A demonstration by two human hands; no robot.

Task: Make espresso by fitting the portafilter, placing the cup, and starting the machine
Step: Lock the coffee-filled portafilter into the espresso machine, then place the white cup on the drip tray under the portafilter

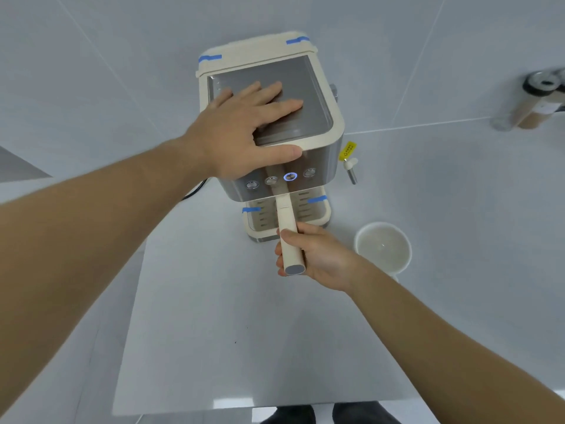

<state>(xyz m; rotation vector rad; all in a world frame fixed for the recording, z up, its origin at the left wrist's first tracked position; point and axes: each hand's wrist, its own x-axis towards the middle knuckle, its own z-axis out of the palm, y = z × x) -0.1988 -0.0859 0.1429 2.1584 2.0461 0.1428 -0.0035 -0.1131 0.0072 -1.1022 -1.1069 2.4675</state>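
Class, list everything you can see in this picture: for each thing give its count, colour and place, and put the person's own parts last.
espresso machine: one, cream and steel, middle of table
portafilter handle: one, cream, sticking out from under the machine's front
buttons: four, silver, front panel; one lit blue
steam wand: one, steel, machine's right side, yellow tag above
blue tape strips: four, on lid and drip tray
cup: one, white, table right of machine
table: one, pale grey
shoes: two, dark, bottom edge
left hand: flat on machine top
right hand: gripping portafilter handle
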